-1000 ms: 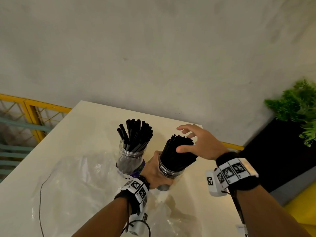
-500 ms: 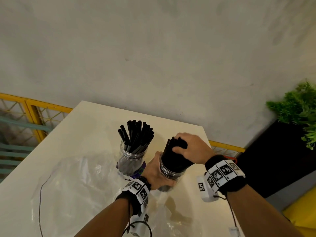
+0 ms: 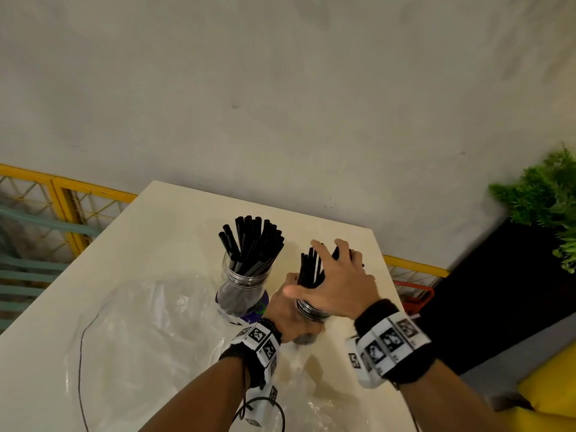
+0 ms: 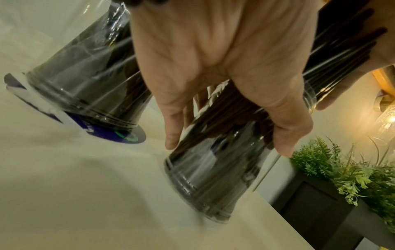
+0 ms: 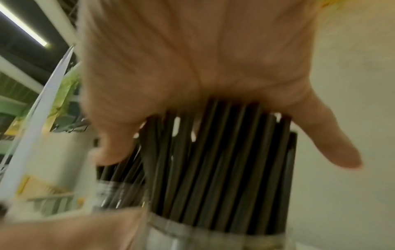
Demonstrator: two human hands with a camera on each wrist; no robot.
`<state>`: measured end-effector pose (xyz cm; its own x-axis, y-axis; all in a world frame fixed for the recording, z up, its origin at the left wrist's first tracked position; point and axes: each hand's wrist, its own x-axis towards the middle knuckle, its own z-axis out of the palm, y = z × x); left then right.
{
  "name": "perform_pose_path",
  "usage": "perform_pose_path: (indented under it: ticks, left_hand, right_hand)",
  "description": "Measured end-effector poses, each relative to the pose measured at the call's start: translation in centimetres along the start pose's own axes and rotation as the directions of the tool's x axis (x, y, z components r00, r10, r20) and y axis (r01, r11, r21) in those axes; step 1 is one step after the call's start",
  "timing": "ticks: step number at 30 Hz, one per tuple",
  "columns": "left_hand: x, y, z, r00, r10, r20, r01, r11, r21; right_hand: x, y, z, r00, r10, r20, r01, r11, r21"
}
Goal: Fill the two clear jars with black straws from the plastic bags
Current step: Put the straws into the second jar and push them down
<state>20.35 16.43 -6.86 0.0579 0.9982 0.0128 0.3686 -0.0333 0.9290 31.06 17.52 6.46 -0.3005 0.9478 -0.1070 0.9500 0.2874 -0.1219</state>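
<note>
Two clear jars hold black straws. The left jar (image 3: 241,286) stands on a purple disc (image 4: 128,137), its straws (image 3: 254,241) fanning upward. My left hand (image 3: 288,311) grips the right jar (image 4: 213,177) around its body, and it leans a little above the table. My right hand (image 3: 339,282) lies over that jar's straws (image 3: 310,269) with the fingers straight and spread; in the right wrist view the palm (image 5: 192,59) presses on the straw bundle (image 5: 213,160). The jar's mouth (image 5: 192,235) is mostly hidden behind my hands.
A crumpled clear plastic bag (image 3: 134,338) covers the near left of the cream table (image 3: 162,232); more film (image 3: 311,403) lies between my forearms. The table's right edge is close to the held jar. A green plant (image 3: 545,207) and a yellow railing (image 3: 71,188) stand beyond.
My right hand came down from above the straws, curled over their tops, and now lies spread flat against them. My left hand has kept its hold on the jar.
</note>
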Motion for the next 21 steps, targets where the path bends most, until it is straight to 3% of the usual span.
perform_pose_path:
  ticks: [2, 4, 7, 10, 12, 14, 16, 18, 21]
  left_hand:
    - [0.1, 0.0, -0.1, 0.999, -0.016, -0.036, 0.017, 1.000, 0.020]
    - [0.1, 0.2, -0.2, 0.998, -0.039, -0.051, 0.041, 0.999, 0.036]
    - [0.0, 0.6, -0.2, 0.998, -0.047, -0.032, 0.049, 0.997, 0.055]
    - [0.1, 0.6, -0.2, 0.999, -0.033, -0.030, 0.035, 0.996, 0.087]
    - [0.1, 0.7, -0.2, 0.998, -0.053, -0.019, 0.054, 0.993, 0.104]
    - [0.0, 1.1, -0.1, 0.998, -0.064, -0.015, 0.065, 0.992, 0.105]
    - [-0.1, 0.8, -0.2, 0.998, -0.030, -0.046, 0.033, 0.998, 0.053]
    - [-0.3, 0.4, -0.3, 0.998, -0.022, -0.053, 0.023, 1.000, 0.019]
    - [-0.3, 0.5, -0.4, 0.998, -0.034, -0.049, 0.035, 0.999, 0.033]
  right_hand:
    - [0.7, -0.5, 1.0, 0.984, 0.002, -0.175, -0.008, 0.999, -0.032]
    - [1.8, 0.0, 0.4, 0.971, 0.063, -0.229, -0.048, 0.997, 0.068]
    - [3.5, 1.3, -1.0, 0.974, 0.191, -0.119, -0.169, 0.969, 0.179]
    - [4.0, 1.4, -2.6, 0.979, 0.203, 0.000, -0.198, 0.958, 0.209]
    - [3.4, 1.4, -3.8, 0.988, 0.151, -0.020, -0.144, 0.969, 0.201]
    - [2.3, 1.6, -4.5, 1.000, 0.008, -0.006, -0.008, 0.990, 0.142]
    - [1.4, 1.5, -4.0, 0.986, -0.138, 0.097, 0.133, 0.990, 0.056]
    - [1.2, 1.4, -2.2, 0.966, -0.193, 0.172, 0.204, 0.978, -0.051]
    - [1.8, 0.9, -0.4, 0.981, -0.195, 0.025, 0.196, 0.969, -0.147]
